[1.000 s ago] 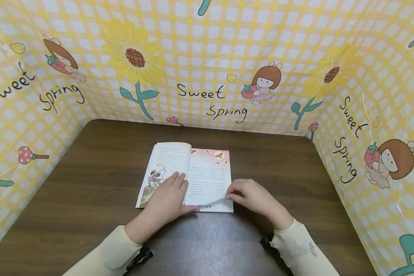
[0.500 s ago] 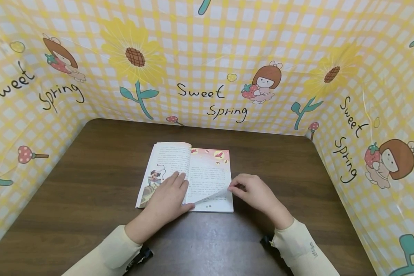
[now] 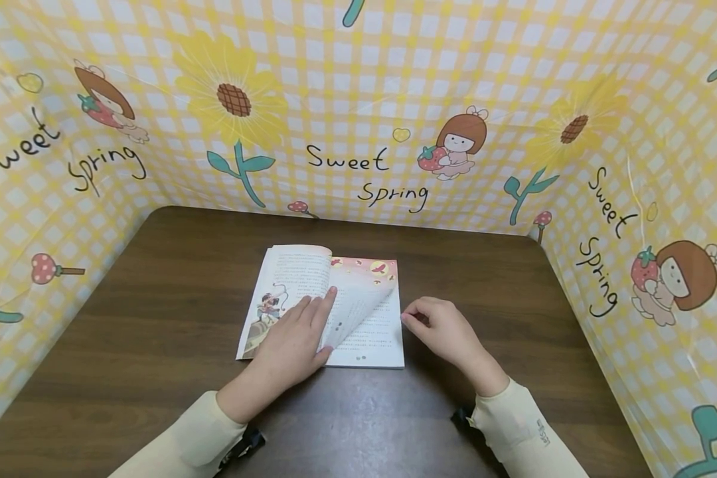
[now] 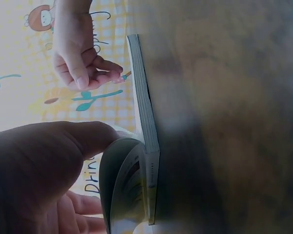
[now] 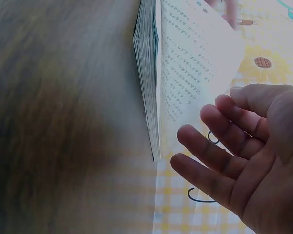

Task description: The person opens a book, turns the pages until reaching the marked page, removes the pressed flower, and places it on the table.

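Head view: illustrated storybook point(image 3: 367, 335) lying spread on dark wooden table point(image 3: 179, 332), gutter and long axis of each page running away from wearer, barely slanted. Single lifted page point(image 3: 352, 305) above right half of storybook, bowed up and pointing leftward over gutter, free edge slanting from near end of gutter toward far right of storybook. Left hand point(image 3: 293, 332) resting on storybook's left half, fingers extended toward gutter; index finger beside or touching lifted page, cannot tell which. Right hand point(image 3: 445, 328) just off storybook's right edge, thumb and forefinger close together, apparently nothing between. Key relation, by judgement: lifted page to left of right hand, leaning toward left hand, hence left hand nearer. Left wrist view: thumb point(image 4: 95, 134) stretched straight to storybook's near edge, close by gutter; curled leaves of storybook's left half below thumb; no clear pinch visible. Right wrist view: lifted page standing steeply above storybook's page block, free of right hand as far as visible; right fingers spread and loosely bent, thumb tip near forefinger tip, contact unclear, nothing held.
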`<move>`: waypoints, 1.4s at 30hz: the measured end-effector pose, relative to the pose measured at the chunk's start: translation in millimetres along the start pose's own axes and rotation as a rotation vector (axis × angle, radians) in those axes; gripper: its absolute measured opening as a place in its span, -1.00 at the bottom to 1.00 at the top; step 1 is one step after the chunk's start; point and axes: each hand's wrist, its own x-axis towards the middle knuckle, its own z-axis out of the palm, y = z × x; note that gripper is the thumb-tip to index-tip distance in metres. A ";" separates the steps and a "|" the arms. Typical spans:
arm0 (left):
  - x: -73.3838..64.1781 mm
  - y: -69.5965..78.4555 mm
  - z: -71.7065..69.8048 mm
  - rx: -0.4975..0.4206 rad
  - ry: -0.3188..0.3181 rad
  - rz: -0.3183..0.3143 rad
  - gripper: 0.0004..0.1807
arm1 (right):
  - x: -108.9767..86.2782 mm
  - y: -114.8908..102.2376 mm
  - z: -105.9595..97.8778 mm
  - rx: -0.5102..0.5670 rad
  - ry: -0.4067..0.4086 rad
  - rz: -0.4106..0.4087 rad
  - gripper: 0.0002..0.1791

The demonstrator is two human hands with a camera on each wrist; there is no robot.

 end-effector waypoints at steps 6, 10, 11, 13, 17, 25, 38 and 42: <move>0.8 -0.3 0.6 -0.008 0.058 0.021 0.06 | -0.5 0.2 0.1 -0.006 0.005 -0.009 -0.89; -0.1 -2.1 2.3 0.020 0.088 0.027 -0.20 | -0.3 -0.4 0.0 -0.006 0.001 -0.009 -0.89; -0.5 -2.8 2.8 0.034 0.087 0.022 -0.27 | -0.2 -0.7 0.0 -0.008 -0.001 -0.008 -0.89; -1.0 -3.9 3.4 0.061 0.077 0.011 -0.35 | -0.1 -1.3 0.0 -0.011 -0.004 -0.006 -0.89; -1.3 -4.2 2.4 0.121 0.037 0.004 -0.42 | -0.3 -2.4 -0.1 -0.008 -0.012 -0.008 -0.88; -0.9 -2.1 0.6 0.104 -0.008 -0.035 -0.34 | -0.2 -3.0 0.6 -0.008 -0.022 -0.028 -0.89; -0.9 -2.6 3.6 0.123 0.055 -0.058 -0.31 | 0.2 -1.6 1.5 -0.005 -0.040 -0.070 -0.89; -0.7 -3.4 3.6 0.136 0.059 -0.046 -0.31 | -0.6 -2.0 2.2 -0.003 -0.036 -0.077 -0.91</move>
